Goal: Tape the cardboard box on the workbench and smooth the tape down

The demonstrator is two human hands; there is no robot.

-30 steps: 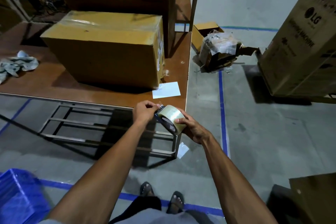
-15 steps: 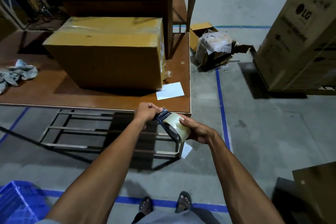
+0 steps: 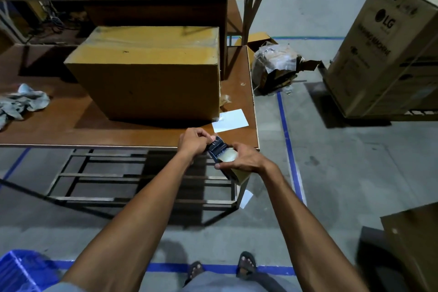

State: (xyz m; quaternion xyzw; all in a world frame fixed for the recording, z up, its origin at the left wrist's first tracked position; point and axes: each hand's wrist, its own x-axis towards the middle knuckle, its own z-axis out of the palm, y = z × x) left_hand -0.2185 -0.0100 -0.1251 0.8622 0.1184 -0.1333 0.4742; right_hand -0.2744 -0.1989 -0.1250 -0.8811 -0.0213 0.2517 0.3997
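Evidently both hands grip the clear tape roll in its dark dispenser (image 3: 224,155): right hand (image 3: 245,157) steadying, left hand (image 3: 193,141) picking its end; next, carry it to the brown cardboard box (image 3: 151,73) on the desk (image 3: 94,130).

We see a dim scene, with light falling from above. The box (image 3: 151,73) top is bright and its front is darker; deep shadow lies under the bench (image 3: 132,135). Edges bend from the wide lens. The hands look slightly blurred.
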